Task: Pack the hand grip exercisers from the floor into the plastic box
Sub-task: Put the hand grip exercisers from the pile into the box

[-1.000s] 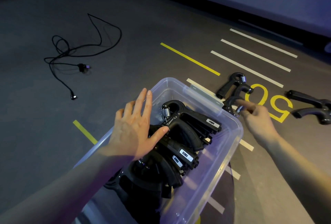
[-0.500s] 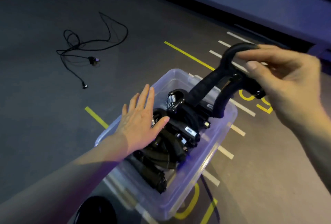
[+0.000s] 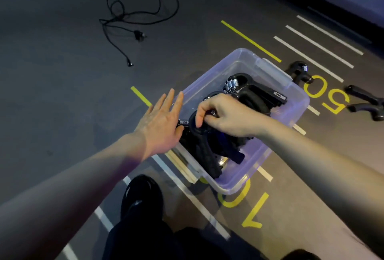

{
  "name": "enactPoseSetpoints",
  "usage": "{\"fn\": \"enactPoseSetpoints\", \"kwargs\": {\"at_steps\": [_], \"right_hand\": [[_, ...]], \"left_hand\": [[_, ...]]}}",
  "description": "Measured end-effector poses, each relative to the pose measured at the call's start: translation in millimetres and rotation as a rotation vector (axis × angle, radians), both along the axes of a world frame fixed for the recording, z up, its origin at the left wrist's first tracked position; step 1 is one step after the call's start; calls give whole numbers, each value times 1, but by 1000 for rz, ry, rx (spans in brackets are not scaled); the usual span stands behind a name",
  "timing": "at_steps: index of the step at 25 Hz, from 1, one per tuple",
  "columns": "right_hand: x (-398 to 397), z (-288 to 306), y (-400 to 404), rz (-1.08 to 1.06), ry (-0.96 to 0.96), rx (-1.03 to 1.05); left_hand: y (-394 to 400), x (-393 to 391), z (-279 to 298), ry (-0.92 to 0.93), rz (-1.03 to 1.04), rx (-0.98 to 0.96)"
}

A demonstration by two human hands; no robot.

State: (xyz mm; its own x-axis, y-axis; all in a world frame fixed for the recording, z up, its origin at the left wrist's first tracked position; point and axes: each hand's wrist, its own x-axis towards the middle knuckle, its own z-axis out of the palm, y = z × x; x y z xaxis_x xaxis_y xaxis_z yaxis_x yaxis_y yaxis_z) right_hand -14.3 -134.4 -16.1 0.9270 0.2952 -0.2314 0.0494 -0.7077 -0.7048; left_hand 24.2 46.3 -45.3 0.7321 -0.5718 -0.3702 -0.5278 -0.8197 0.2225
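Most of the packing looks done. Several black grippers [image 3: 255, 95] already lie stacked in the clear box [image 3: 299, 104], and two are left on the floor: one [image 3: 299, 71] just beyond the box's far right corner, by its handle, and another [image 3: 367, 104] well to the right of the box, past the yellow "50".

The right hand [image 3: 226, 116] is inside the box at its left side, fingers curled round the looped head of a gripper [image 3: 196, 127] that it is setting onto the pile. That gripper's long axis seems to run from the box's left wall toward its near end, loop end to the left with a metal spring poking out past the wall, handles trailing toward the person; the dark pile makes the handles hard to separate, so this is a best reading.

The left hand [image 3: 162, 122] lies flat against the box's left wall, fingers straight and slightly apart, thumb near the spring, gripping nothing.

A loose cable [image 3: 133, 16] lies well beyond the box to the left.
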Motion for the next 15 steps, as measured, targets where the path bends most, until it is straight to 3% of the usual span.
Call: {"fn": "enactPoseSetpoints", "kwargs": {"at_steps": [5, 10, 15], "right_hand": [[5, -40, 25, 11, -19, -48], [-29, -58, 23, 188, 52, -527], [-34, -66, 23, 251, 28, -541]], "left_hand": [[3, -1, -2, 19, 6, -27], [3, -5, -3, 22, 32, -56], [-2, -6, -3, 27, 52, -46]]}}
